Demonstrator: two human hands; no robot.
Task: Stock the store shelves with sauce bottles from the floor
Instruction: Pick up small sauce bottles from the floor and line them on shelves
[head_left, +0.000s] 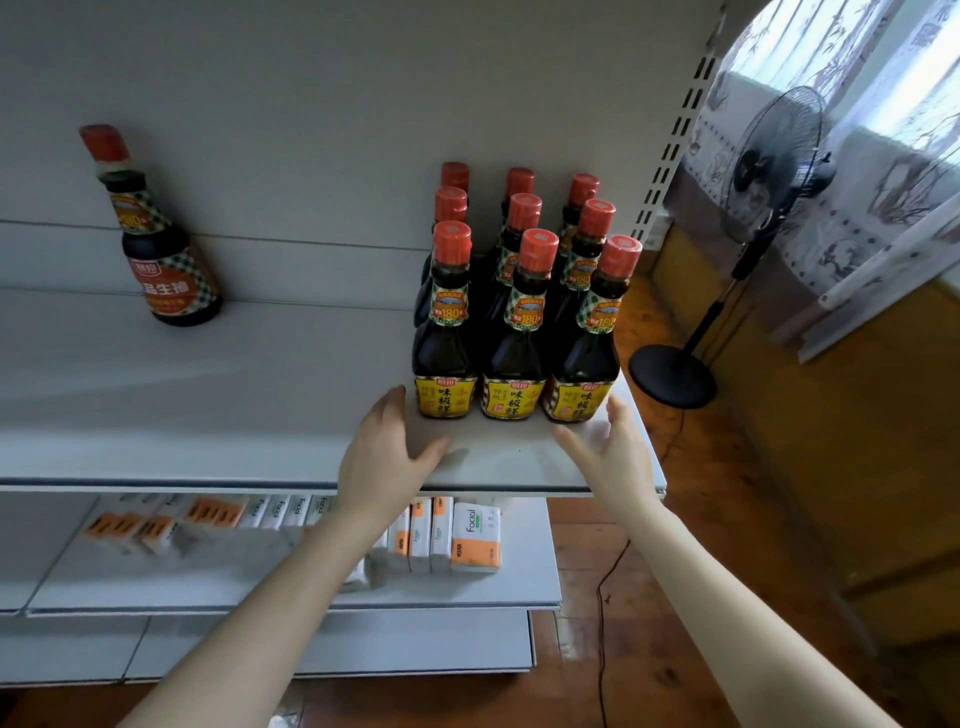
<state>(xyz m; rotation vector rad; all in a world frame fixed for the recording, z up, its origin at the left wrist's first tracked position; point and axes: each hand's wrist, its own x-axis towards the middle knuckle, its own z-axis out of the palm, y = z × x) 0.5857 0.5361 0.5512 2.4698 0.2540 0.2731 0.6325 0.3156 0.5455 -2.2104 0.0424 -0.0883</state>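
Several dark sauce bottles (511, 332) with red caps and yellow labels stand in tight rows at the right end of a grey shelf (208, 405). A single bottle with an orange label (161, 244) stands apart at the back left. My left hand (384, 457) hovers open just left of the front row, fingers apart, holding nothing. My right hand (613, 457) is open at the front right bottle's base, holding nothing.
A lower shelf (467, 587) carries facial tissue packs (475, 538). A black standing fan (763, 171) and its round base (672, 376) are on the wooden floor to the right, with a thin cable (602, 623) trailing across. A curtained window is at far right.
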